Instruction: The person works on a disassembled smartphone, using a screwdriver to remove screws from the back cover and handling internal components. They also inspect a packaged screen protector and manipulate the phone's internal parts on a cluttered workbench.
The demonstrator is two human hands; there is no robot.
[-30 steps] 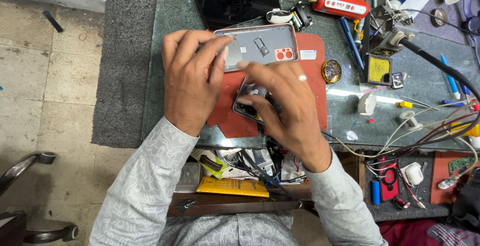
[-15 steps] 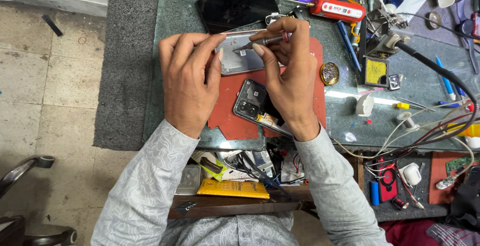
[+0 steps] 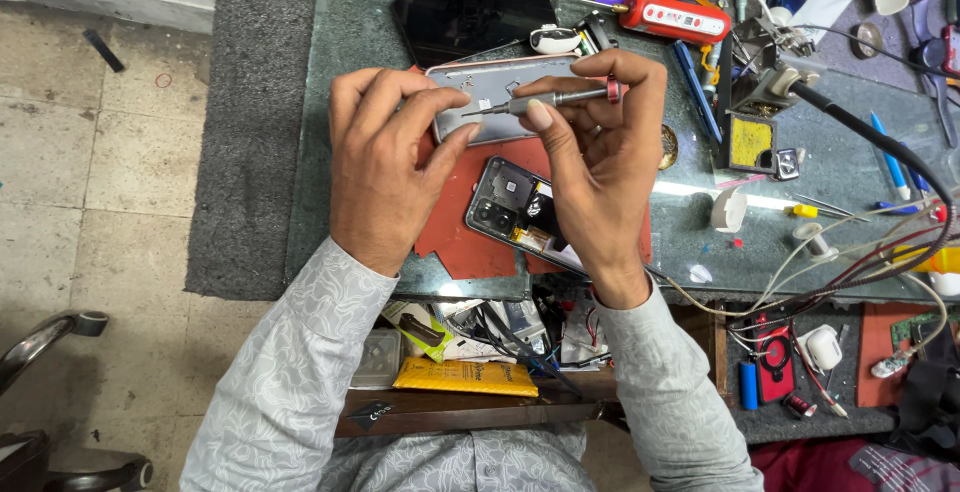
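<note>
Screwdriver (image 3: 545, 102), slim and grey with a red ring at its end, lies level across my right hand (image 3: 600, 167), pinched between thumb and fingertips, its tip resting on the silver phone body (image 3: 490, 87) at the far edge of the red work mat (image 3: 470, 242). Half a second ago the tool sat higher and further right over that body; now its tip has come down towards the middle, and my right hand has turned so the thumb shows on the shaft. A second ago that hand was low, on the opened dark phone (image 3: 515, 212), which now lies uncovered beside my right wrist, camera cluster showing. My left hand (image 3: 385, 167) keeps its place, fingers closed over the left end of the silver body, pressing it to the mat. Beyond it lies a black screen panel (image 3: 470, 12) on the glass-topped bench (image 3: 340, 132), and to the right a red-handled tool (image 3: 685, 17), a soldering stand with a yellow sponge (image 3: 752, 142) and a tangle of cables (image 3: 850, 262). My own fingers hide most of the silver body's near edge, so I cannot tell just what the tip touches.
</note>
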